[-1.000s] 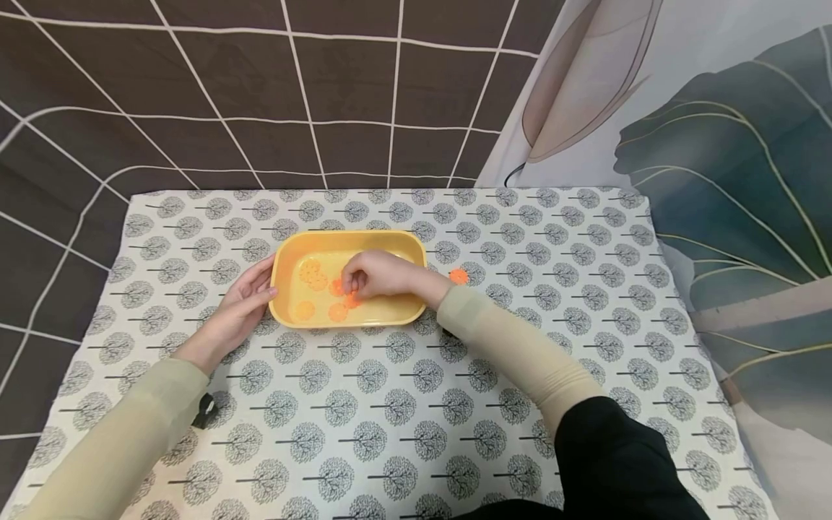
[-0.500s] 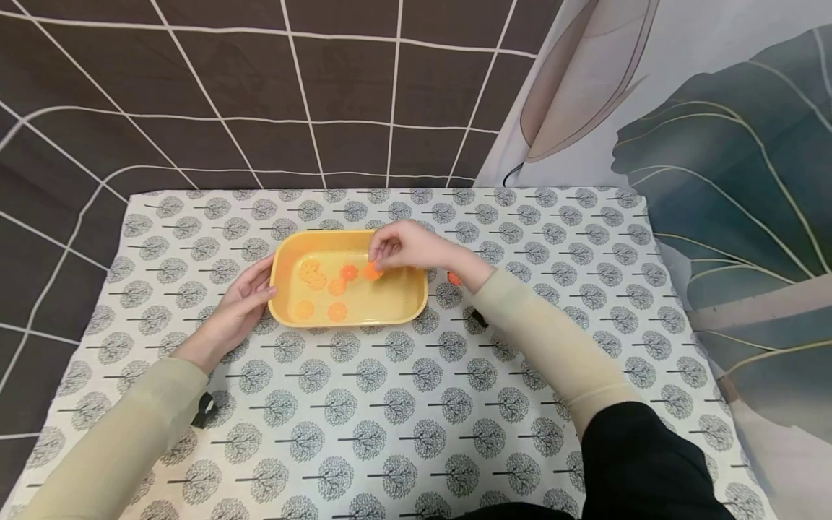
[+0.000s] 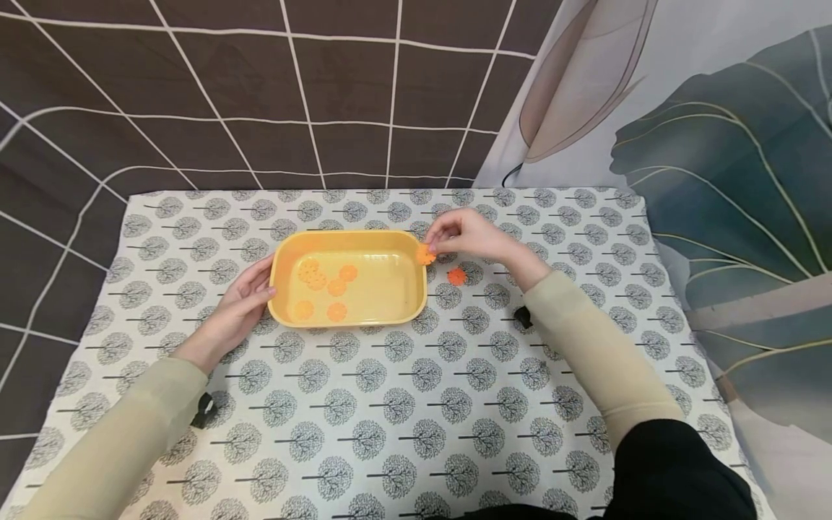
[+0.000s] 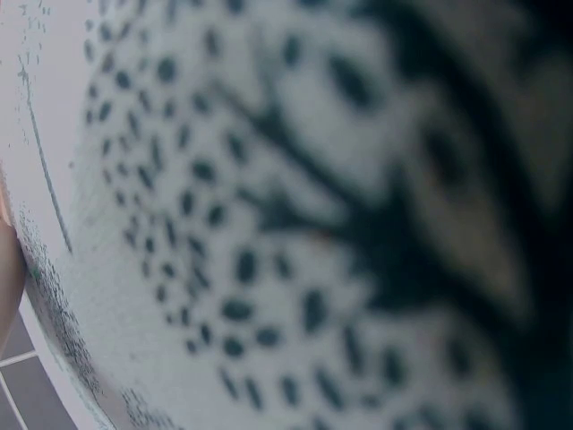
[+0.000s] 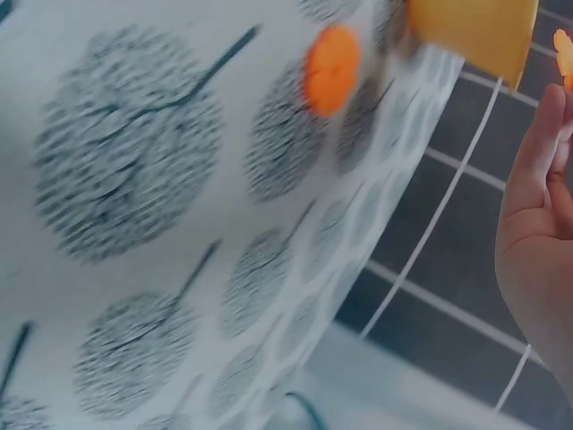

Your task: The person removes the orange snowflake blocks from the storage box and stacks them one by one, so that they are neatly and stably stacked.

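My left hand (image 3: 237, 310) holds the left end of a yellow rectangular basin (image 3: 347, 323), with the thumb at its rim and the fingers against its outer side. My right hand (image 3: 471, 235) pinches an orange, flower-shaped carrot slice (image 3: 425, 254) at the basin's right rim. Several similar carrot slices (image 3: 336, 312) lie on the basin floor, mostly toward its left. A separate carrot slice (image 3: 457, 276) rests on the cloth just right of the basin. In the right wrist view, the pinched slice (image 5: 563, 55) shows above the fingertips.
A white cloth (image 3: 390, 404) printed with grey trees covers the table. Behind it hangs a dark curtain (image 3: 351, 87) with white grid lines, and a leaf-patterned curtain (image 3: 728, 195) hangs at the right. Printed cloth fills most of the left wrist view.
My right hand has lifted a carrot slice from the basin floor and carried it right to the rim. My left hand and the basin have stayed in place.
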{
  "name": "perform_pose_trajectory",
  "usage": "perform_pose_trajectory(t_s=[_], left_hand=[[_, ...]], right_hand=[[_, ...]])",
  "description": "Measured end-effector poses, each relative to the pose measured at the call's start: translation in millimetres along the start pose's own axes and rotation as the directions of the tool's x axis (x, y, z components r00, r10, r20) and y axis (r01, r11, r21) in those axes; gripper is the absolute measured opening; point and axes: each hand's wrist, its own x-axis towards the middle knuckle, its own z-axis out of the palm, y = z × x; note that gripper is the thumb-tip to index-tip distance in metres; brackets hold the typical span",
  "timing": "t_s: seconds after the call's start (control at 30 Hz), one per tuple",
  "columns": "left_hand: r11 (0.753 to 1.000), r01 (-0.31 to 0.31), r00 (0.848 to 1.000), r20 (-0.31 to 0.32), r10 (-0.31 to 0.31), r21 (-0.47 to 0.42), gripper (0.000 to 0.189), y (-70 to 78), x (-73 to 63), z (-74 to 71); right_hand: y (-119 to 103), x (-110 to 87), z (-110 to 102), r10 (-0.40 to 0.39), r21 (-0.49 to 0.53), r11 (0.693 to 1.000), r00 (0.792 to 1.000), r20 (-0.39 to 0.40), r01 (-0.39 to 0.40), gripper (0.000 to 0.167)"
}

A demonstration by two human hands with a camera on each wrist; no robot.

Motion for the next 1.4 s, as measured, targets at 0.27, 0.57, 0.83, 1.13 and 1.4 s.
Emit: perform_pose_trajectory(t_s=[0.27,0.57,0.83,1.13,1.4], left_hand=[[1.0,-0.001,1.0,-0.005,0.001,0.002,0.072,0.4,-0.3,0.4],[1.0,0.004,1.0,-0.009,-0.004,0.008,0.072,2.0,0.0,1.3],[1.0,-0.001,1.0,-0.003,0.001,0.009,0.072,2.1,0.3,1.5],[1.0,-0.012,1.0,-0.003,0.012,0.008,0.071,0.5,1.5,0.4],[1.0,-0.012,1.0,-0.003,0.012,0.013,0.071,1.5,0.6,1.1]], right_hand=[[29,-16.8,-12,0.137,0.071,0.988,0.99,-0.022,-0.135,0.017],[59,-31.0,-12,0.232,0.041,0.972,0.972,-0.036,-0.231,0.021],[71,-34.6,-12,0.245,0.039,0.969,0.969,-0.026,-0.244,0.021],[70,-32.2,-10,0.252,-0.006,0.968,0.967,-0.037,-0.252,0.02],[71,-31.0,-9,0.228,-0.1,0.967,0.972,-0.055,-0.233,0.016]])
